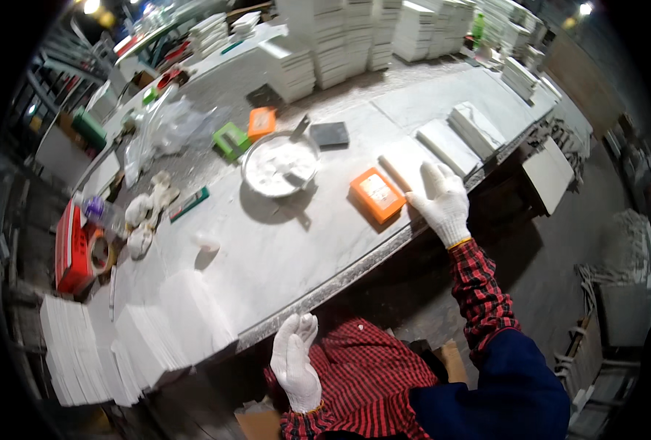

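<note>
Along the front edge of the pale marble-topped desk, the gloved right hand spreads open over the near end of a white slab, its fingers straight and its thumb held apart toward an orange block; whether the thumb touches that block cannot be told. The slab lies slantwise between the block and the next slab stack, its near end close to the rim, and the block sits just inside the same rim. The left hand, also gloved, has an open grip, fingers together and slightly bent, just in front of the desk's edge and well apart from the slab. Between the block and the round bowl of white powder runs a strip of bare marble, widening leftward toward the fanned white slabs at the left end. Behind the bowl, a green block and a second orange block stand close together, with a dark grey pad to their right.
</note>
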{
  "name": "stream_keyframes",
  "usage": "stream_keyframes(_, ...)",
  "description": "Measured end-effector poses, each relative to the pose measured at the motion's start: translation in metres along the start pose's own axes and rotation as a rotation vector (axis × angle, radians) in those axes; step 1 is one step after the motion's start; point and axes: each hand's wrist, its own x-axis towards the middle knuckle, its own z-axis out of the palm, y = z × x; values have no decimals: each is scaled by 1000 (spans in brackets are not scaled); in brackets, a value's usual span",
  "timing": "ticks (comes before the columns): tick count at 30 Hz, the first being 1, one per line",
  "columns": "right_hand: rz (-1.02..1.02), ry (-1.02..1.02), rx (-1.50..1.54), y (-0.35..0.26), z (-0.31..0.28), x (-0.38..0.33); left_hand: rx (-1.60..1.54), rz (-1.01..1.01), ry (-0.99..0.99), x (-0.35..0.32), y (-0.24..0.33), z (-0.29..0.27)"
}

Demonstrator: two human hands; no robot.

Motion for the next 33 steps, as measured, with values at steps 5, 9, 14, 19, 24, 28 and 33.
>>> stream_keyframes(5, 62, -63, 5, 4, 4, 1, 58, -19, -53, 0, -5, 9)
stream_keyframes(9, 25, 5, -43, 5, 2, -1, 81, -42, -86, 5, -7, 23)
stream_keyframes(14, -8, 26, 119, -9, -5, -9, 93, -90, -145, 7, -13, 31)
stream_keyframes(19, -13, -37, 120, -32, -4, -27, 118, -110, -169, 9, -19, 38)
stream_keyframes(24, 48, -59, 138, -46, -5, -36, 176, -130, -196, 12, -24, 42)
stream_keyframes(28, 11, -50, 114, -47, 1, -42, 178, -146, -196, 14, -26, 44)
stream_keyframes(33, 39, -111, 77, -49, -5, -38, 165, -174, -227, 16, -31, 49)
